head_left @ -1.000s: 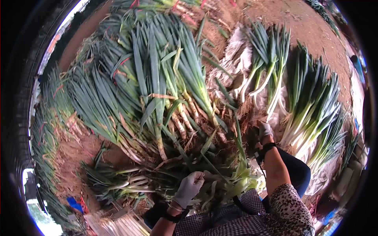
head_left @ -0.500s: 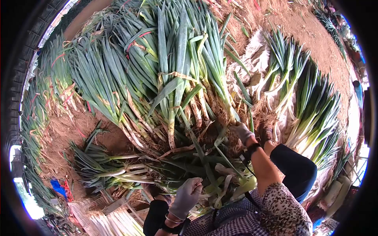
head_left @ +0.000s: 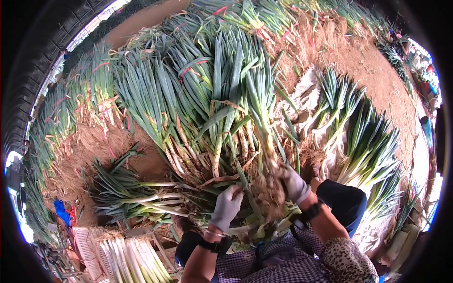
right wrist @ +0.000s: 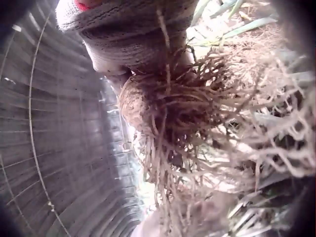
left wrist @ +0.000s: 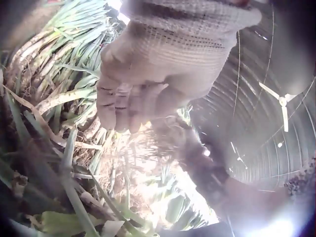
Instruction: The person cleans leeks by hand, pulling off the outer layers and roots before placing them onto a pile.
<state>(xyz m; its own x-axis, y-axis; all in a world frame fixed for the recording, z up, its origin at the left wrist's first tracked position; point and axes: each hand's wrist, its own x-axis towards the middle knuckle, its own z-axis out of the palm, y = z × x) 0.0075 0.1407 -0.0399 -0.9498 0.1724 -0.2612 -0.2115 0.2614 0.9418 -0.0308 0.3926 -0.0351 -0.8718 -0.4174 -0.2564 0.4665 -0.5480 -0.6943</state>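
In the head view my gloved right hand (head_left: 295, 185) grips large green onions (head_left: 267, 141) at the root end. Their leaves point away over the pile, and brown shaggy roots hang below the fingers. The right wrist view shows the root tangle (right wrist: 182, 113) right under the glove. My gloved left hand (head_left: 227, 206) hovers left of those roots with fingers loosely curled; nothing shows in it. Close below it lie loose leaves and peelings (left wrist: 64, 222). A big heap of unpeeled green onions (head_left: 165, 104) spreads ahead of both hands.
Peeled green onions lie on a pale sheet (head_left: 302, 99) to the right, in bunches (head_left: 368, 146). Others (head_left: 141, 198) lie at the left. A pink crate (head_left: 87, 250) stands front left beside white stalks (head_left: 134, 259). Tied bundles (head_left: 101, 80) line the far left.
My right hand has reached into the heap, taken hold of green onions by the roots and drawn them toward me. The left hand has risen slightly. The head view has shifted.
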